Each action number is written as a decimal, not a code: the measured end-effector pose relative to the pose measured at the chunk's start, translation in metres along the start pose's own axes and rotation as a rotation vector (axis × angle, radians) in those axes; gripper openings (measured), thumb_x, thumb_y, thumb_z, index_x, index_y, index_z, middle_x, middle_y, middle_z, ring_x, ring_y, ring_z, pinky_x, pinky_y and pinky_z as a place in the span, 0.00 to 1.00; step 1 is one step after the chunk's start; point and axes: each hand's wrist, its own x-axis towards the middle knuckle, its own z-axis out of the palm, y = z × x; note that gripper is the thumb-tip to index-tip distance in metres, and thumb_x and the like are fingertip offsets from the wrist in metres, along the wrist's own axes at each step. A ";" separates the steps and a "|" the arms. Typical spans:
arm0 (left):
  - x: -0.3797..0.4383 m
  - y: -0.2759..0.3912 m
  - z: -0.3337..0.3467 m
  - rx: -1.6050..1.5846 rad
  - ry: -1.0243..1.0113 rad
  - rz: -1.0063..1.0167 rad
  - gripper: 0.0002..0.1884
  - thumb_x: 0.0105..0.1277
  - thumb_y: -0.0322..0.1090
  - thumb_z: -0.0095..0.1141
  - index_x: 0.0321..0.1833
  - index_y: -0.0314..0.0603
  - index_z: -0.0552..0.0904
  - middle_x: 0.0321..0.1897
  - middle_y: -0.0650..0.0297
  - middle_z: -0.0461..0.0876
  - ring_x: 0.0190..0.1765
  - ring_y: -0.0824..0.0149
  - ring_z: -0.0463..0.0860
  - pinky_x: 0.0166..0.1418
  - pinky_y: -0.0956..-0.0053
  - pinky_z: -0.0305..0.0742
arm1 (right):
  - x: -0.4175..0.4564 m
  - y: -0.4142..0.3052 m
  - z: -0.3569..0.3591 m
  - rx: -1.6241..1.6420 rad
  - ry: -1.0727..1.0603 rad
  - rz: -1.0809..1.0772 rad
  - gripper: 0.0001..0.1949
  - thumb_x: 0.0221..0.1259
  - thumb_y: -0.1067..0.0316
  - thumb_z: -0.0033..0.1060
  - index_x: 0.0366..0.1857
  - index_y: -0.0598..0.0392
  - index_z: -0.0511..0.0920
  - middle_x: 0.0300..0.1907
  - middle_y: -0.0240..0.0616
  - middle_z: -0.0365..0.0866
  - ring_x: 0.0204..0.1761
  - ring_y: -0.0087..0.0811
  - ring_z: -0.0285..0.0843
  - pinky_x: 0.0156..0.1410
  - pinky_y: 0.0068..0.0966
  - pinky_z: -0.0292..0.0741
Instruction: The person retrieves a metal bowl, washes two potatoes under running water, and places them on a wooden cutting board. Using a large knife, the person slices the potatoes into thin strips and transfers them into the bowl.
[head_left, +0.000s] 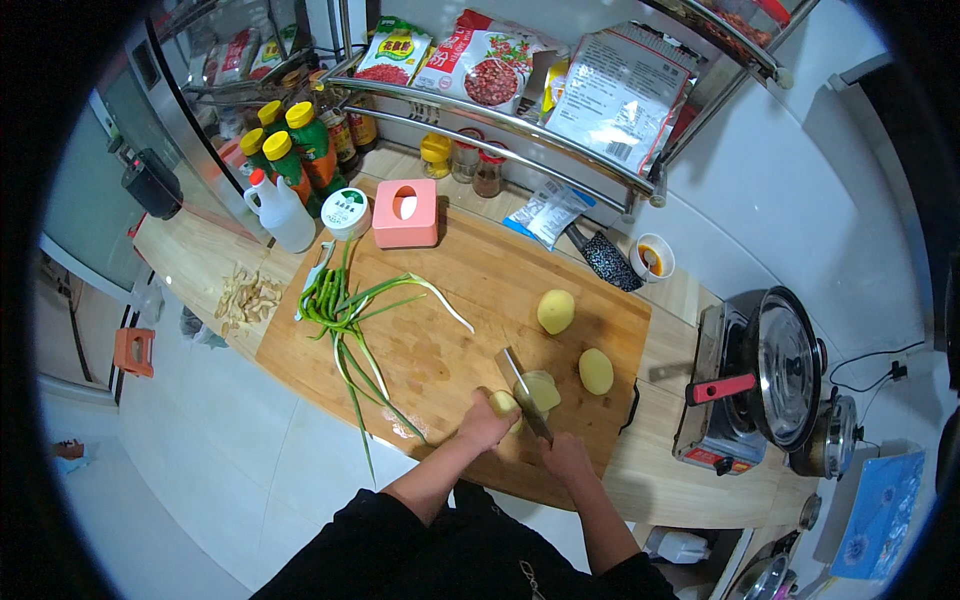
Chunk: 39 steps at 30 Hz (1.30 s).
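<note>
My left hand (484, 421) grips a peeled potato piece (502, 403) near the front edge of the wooden cutting board (435, 255). Shut on the handle of a knife (529, 401) is my right hand (568, 456); the blade lies between the held piece and several potato slices (540, 390) to its right. Farther back on the board rests a peeled potato (556, 312), and another peeled potato (596, 371) is at the right. Green onions (360, 322) and green peppers (324, 296) lie at the left, over a peeler (311, 285), partly hidden.
Peelings (250, 298) lie left of the board. A pink tissue box (406, 214) and round tub (346, 213) stand at its back. At right, a lidded pan (784, 367) sits on a portable stove (716, 435), its red handle (721, 390) towards the board. A bowl (652, 257) holds dark sauce.
</note>
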 end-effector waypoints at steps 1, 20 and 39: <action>0.011 -0.017 0.009 0.033 0.057 0.087 0.38 0.55 0.53 0.59 0.54 0.31 0.54 0.41 0.37 0.77 0.47 0.43 0.78 0.50 0.60 0.73 | 0.000 -0.002 0.000 -0.006 -0.006 -0.008 0.17 0.57 0.57 0.51 0.27 0.65 0.78 0.27 0.58 0.78 0.33 0.55 0.77 0.42 0.46 0.72; 0.006 -0.019 0.010 -0.037 0.034 0.157 0.32 0.59 0.53 0.56 0.52 0.29 0.64 0.40 0.36 0.76 0.46 0.40 0.77 0.49 0.56 0.72 | -0.036 -0.024 -0.031 -0.102 -0.085 0.090 0.13 0.57 0.59 0.49 0.32 0.59 0.80 0.29 0.53 0.79 0.35 0.52 0.78 0.42 0.45 0.74; 0.004 -0.015 0.008 0.027 0.046 0.199 0.29 0.60 0.49 0.56 0.52 0.33 0.63 0.38 0.39 0.77 0.41 0.45 0.79 0.43 0.58 0.73 | -0.022 -0.023 -0.026 -0.136 -0.083 0.024 0.16 0.59 0.57 0.48 0.26 0.60 0.79 0.27 0.55 0.78 0.32 0.56 0.77 0.40 0.47 0.73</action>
